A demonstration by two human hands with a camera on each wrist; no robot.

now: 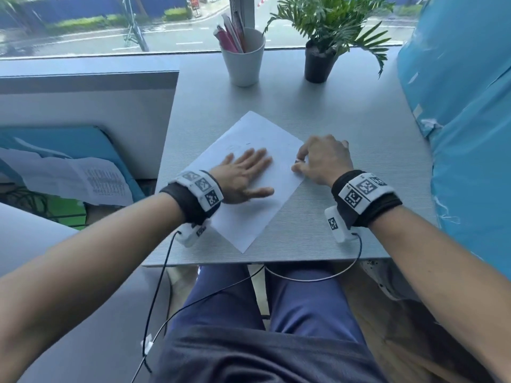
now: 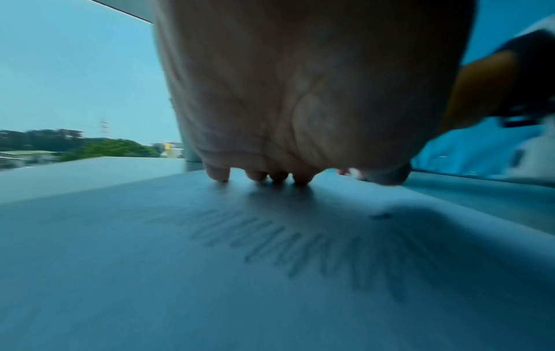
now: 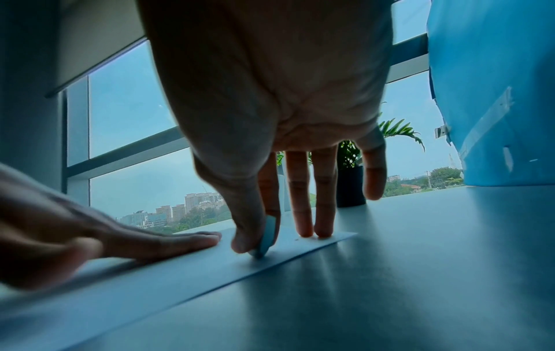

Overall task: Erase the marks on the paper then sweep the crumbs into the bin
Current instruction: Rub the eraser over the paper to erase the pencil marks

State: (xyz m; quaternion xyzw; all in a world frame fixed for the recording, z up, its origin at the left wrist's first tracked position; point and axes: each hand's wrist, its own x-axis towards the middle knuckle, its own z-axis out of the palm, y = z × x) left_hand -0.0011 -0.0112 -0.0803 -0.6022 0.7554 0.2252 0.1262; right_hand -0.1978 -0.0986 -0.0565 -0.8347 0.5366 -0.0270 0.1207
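A white sheet of paper (image 1: 257,211) lies turned at an angle on the grey table (image 1: 345,217). My left hand (image 1: 246,172) rests flat on the sheet with straight, spread fingers. Faint pencil marks (image 2: 300,249) run across the paper under that palm (image 2: 300,95), and a small dark crumb (image 2: 381,216) lies beside them. My right hand (image 1: 323,158) is at the sheet's right edge. Its thumb and forefinger pinch a small pale blue eraser (image 3: 267,237) whose tip touches the paper (image 3: 180,273). The other fingers (image 3: 306,213) point down to the sheet.
A white cup of pens (image 1: 243,59) and a potted plant (image 1: 320,62) stand at the back of the table by the window. A blue plastic-wrapped bulk (image 1: 464,106) borders the table's right side. Loose printed papers (image 1: 96,181) lie lower left, beyond a grey partition.
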